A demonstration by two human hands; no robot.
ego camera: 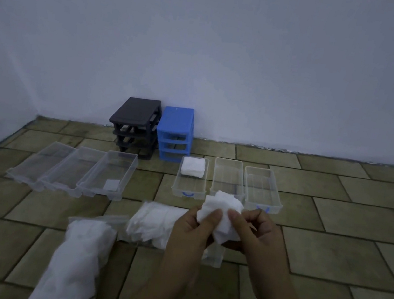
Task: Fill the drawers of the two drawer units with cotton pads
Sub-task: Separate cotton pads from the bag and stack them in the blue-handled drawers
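Observation:
My left hand [192,227] and my right hand [259,231] together hold a loose bunch of white cotton pads [222,211] above the floor. A black drawer unit [135,121] and a blue drawer unit [175,133] stand empty against the wall. Three clear drawers lie in front of the black unit; the rightmost one [107,174] has a single pad in it. Three more clear drawers lie right of the blue unit. The left one [189,181] holds a stack of pads [193,166]; the other two [228,176] [261,190] look empty.
An opened bag of cotton pads [152,224] lies on the tiled floor just left of my hands. A long full bag of pads [79,259] lies at the lower left. Another clear container [213,258] shows partly under my hands. The wall is close behind the units.

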